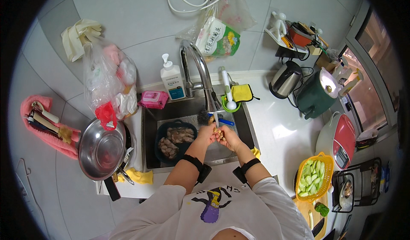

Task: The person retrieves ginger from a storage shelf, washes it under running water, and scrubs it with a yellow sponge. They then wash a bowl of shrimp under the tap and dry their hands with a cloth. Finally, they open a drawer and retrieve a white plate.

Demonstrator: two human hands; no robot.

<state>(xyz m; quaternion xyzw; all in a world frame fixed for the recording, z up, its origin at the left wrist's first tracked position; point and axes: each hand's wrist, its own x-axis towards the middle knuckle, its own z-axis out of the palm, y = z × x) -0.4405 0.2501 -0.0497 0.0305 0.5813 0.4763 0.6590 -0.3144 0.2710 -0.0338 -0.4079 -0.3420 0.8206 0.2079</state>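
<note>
My left hand and my right hand are cupped together over the sink, holding small pale-yellow food pieces that look like ginger or garlic. From the chrome faucet, a stream of water runs down onto them. Left of my hands, a dark basin sits in the sink with pieces of raw meat in it. Behind my fingers lie a blue-handled tool and a dark scouring pad, both partly hidden.
A pump bottle and a pink wipes pack stand behind the sink. A steel pan is at left. On the right are an electric kettle, a rice cooker and a yellow basket of sliced green vegetable.
</note>
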